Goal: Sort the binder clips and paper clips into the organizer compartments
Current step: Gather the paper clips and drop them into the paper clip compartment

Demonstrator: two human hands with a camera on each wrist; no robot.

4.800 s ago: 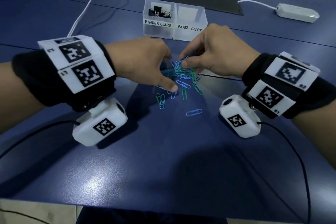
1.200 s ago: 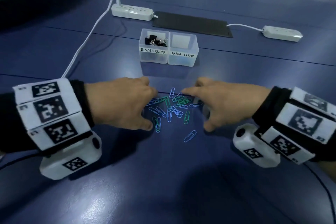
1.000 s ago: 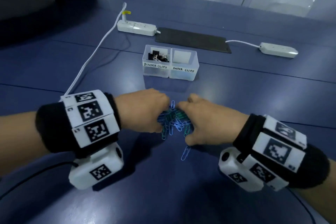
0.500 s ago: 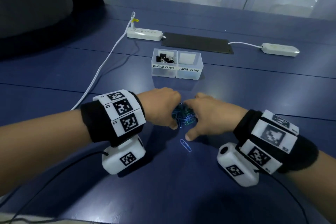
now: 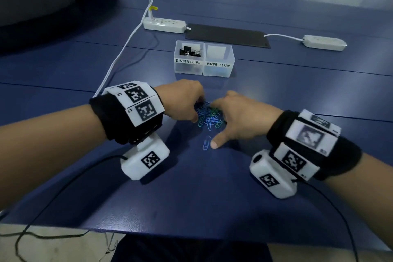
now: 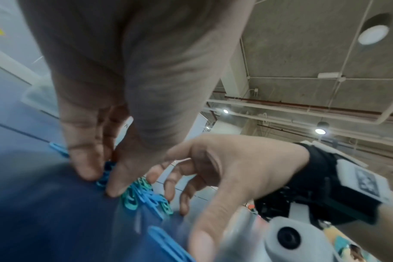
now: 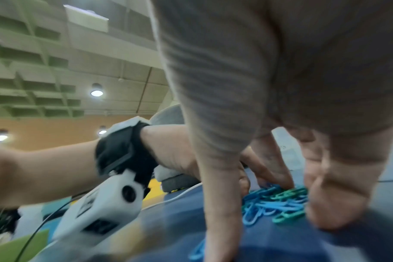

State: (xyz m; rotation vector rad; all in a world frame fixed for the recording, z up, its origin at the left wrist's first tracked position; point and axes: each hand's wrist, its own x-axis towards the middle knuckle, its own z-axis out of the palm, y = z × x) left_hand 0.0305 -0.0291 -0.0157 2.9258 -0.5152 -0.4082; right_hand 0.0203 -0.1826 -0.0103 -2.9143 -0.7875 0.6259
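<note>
On blue table [image 5: 191, 198], left hand [image 5: 182, 100] and right hand [image 5: 240, 117], fingers loosely spread, flanking paper clips [image 5: 209, 117], grasping none.

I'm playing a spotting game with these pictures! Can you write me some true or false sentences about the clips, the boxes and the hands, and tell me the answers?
1. The binder clips are in the box labelled BINDER CLIPS. True.
2. The PAPER CLIPS box is full of paper clips. False: none show inside it.
3. The pile of paper clips lies on the table between the left hand and the right hand. True.
4. The paper clips are red and yellow. False: they are blue and green.
5. One lone blue paper clip lies apart from the pile, by the right thumb. True.
</note>
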